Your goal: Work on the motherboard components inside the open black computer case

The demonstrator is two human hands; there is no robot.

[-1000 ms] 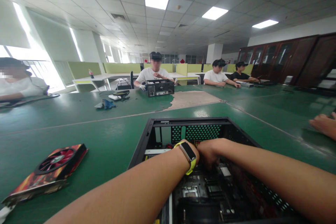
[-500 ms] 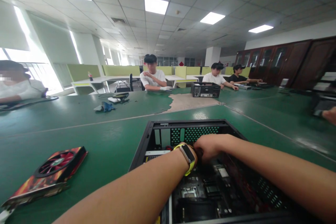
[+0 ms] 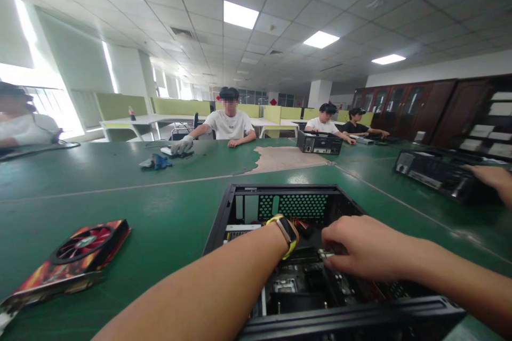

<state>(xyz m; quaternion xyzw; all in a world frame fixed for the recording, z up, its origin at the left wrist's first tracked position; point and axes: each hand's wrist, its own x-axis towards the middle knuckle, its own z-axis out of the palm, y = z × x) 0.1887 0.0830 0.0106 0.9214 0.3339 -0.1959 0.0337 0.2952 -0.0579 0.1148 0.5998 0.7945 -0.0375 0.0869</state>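
Right hand (image 3: 364,248) was loosely half-curled over the case (image 3: 352,319), with a gap between thumb and fingers and nothing I could make out in it. Left hand (image 3: 295,231) was down inside the case, mostly blocked by its own wrist, so I couldn't tell whether it held anything.

Biggest thing was the green table (image 3: 168,213) under the case, which lay open side up. Leaning hard on the case wall could've made it slide, I guess. Second case (image 3: 436,178) was off to the right of the first, well apart, so no real worry there.

Board (image 3: 296,279) was inside the case, with the right fingertips really close to some small parts. Couldn't tell if they touched; pressing down blind might've bent something.

Card (image 3: 78,256) lay left of the case, fan up, apart from the left forearm. A wide elbow swing could've knocked it.

Wires (image 3: 301,224) were bunched toward the case's far wall, just by the watch (image 3: 287,230) on the left wrist. That'd be my main worry: the strap hooking a wire if that arm got yanked up fast.
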